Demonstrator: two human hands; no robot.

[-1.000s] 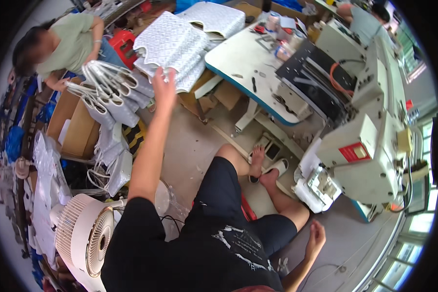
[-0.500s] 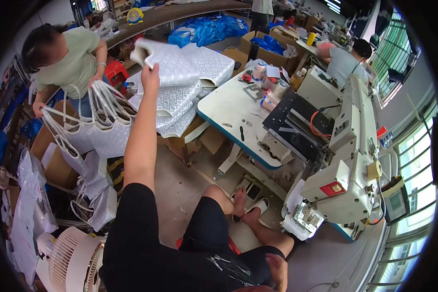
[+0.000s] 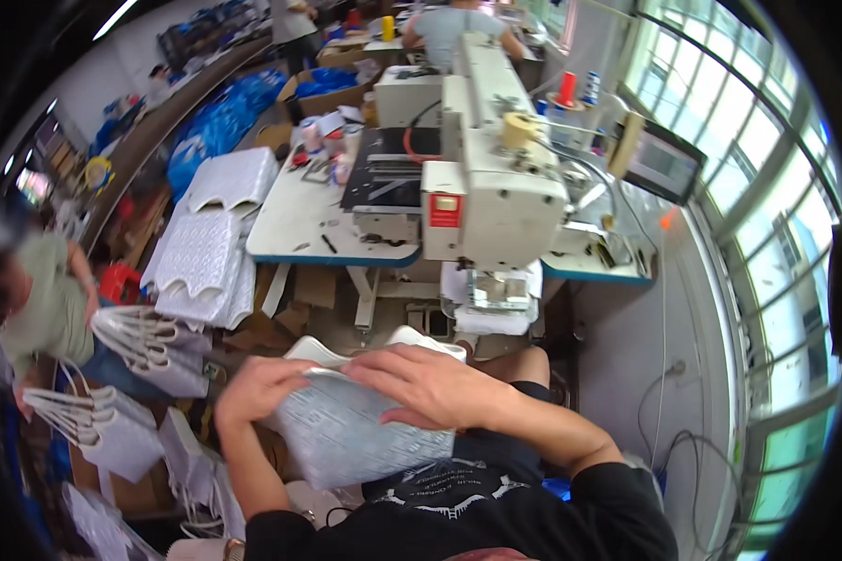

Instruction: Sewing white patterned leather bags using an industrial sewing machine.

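Note:
A silver-white patterned bag body [image 3: 355, 430] without handles lies over my lap, its curved white top edge turned up. My left hand [image 3: 255, 385] grips the rim at its left end, fingers bent over the edge. Across the top, my right hand [image 3: 430, 385] holds the rim with fingers over it and the thumb against the near face. The inside of the bag body is mostly hidden. Just beyond stands a large white sewing machine [image 3: 510, 206], its metal clamp plate [image 3: 499, 292] facing me. Stacked bag bodies [image 3: 201, 252] of the same pattern lie to the far left.
A white table [image 3: 290, 224] with a blue edge carries spools and small tools. At the left, a person [image 3: 42, 299] holds finished bags by their handles [image 3: 131, 327]. A screen [image 3: 662, 159] stands right of the machine, near barred windows. Cables hang by the right wall.
My left hand has brought a bag body from the stack at the left to my lap. My right hand has risen onto its rim. The view has swung to the right.

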